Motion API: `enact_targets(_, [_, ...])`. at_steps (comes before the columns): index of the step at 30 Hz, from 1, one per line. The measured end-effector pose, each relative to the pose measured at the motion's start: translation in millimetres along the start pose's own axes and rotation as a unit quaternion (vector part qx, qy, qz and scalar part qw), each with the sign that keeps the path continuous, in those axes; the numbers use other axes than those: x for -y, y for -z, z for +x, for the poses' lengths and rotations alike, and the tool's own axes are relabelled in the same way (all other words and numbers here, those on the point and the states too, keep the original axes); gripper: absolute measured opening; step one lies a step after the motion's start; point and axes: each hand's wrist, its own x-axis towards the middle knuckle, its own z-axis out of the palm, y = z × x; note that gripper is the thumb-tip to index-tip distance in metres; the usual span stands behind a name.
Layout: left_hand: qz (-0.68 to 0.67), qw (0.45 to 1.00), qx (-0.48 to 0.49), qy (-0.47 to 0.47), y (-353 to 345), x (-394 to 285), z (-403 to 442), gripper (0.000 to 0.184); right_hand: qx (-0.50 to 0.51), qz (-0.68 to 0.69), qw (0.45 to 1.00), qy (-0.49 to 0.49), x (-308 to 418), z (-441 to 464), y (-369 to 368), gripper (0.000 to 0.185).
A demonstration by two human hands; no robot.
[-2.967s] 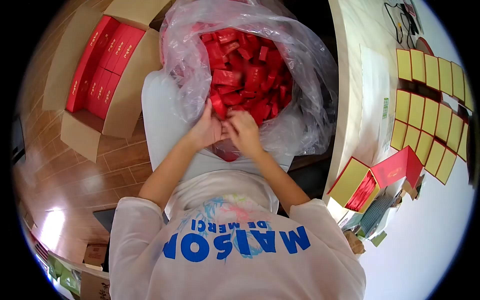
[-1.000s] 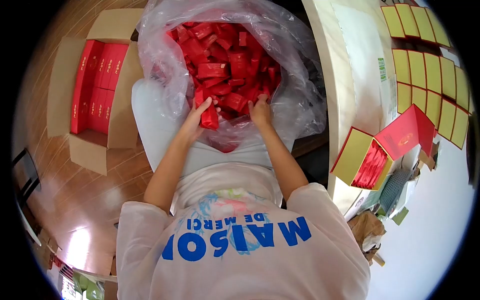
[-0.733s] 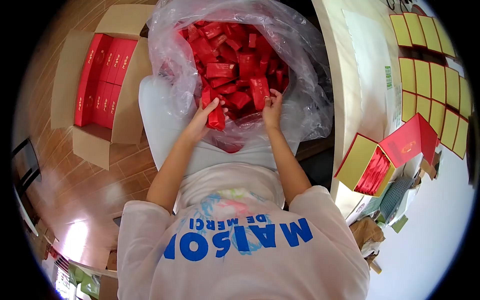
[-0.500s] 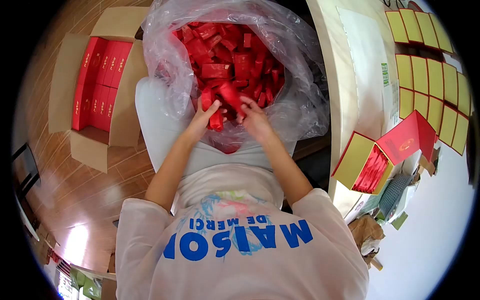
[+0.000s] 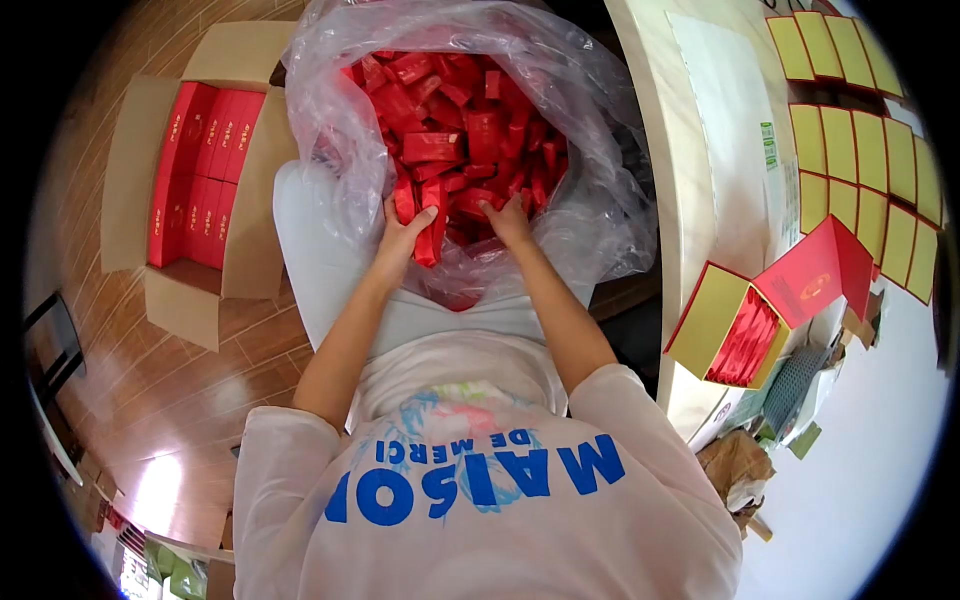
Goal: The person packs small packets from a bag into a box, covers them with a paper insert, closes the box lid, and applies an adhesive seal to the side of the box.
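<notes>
A large clear plastic bag (image 5: 600,225) full of small red packets (image 5: 484,135) stands open at my lap. My left hand (image 5: 402,236), at the near left of the pile, is closed round red packets (image 5: 431,222), which stick up side by side between thumb and fingers. At the near right of the pile, my right hand (image 5: 508,218) has its fingertips on another red packet (image 5: 474,203) that lies among the others. The tips of its fingers are partly hidden by the packets.
On the left, an open cardboard carton (image 5: 250,200) holds red boxes (image 5: 205,180). Along the right runs a pale table (image 5: 690,200) with an open gold-and-red box (image 5: 705,320) full of red packets. Beyond it stand rows of yellow, red-edged boxes (image 5: 870,150). A brown paper bag (image 5: 735,465) sits lower right.
My right hand has put down the packet it was moving beside my left hand and reached back to the pile. Packets in my left hand now stand more upright.
</notes>
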Motion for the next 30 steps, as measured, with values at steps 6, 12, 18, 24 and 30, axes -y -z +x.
enact_targets(6, [-0.033, 0.999, -0.004, 0.012, -2, -5, -4, 0.079, 0.29, 0.27, 0.891, -0.222, 6, 15, 11, 0.072])
enact_targets(12, [-0.101, 0.995, -0.004, 0.019, 1, -8, -7, 0.066, 0.396, 0.42, 0.754, -0.313, 17, 7, 60, 0.037])
enact_targets(18, [-0.135, 0.988, 0.067, 0.024, -27, -20, -26, 0.064, 0.32, 0.659, 0.555, -0.395, 42, -31, 133, 0.02])
enact_targets(24, [-0.037, 0.995, 0.082, -0.046, -81, -28, -54, 0.085, 0.082, 0.246, 0.962, -0.088, 63, -70, 119, 0.033])
enact_targets(30, [0.075, 0.972, 0.194, -0.114, -117, -78, -98, 0.087, 0.026, 0.318, 0.943, 0.093, 93, -64, 247, 0.039])
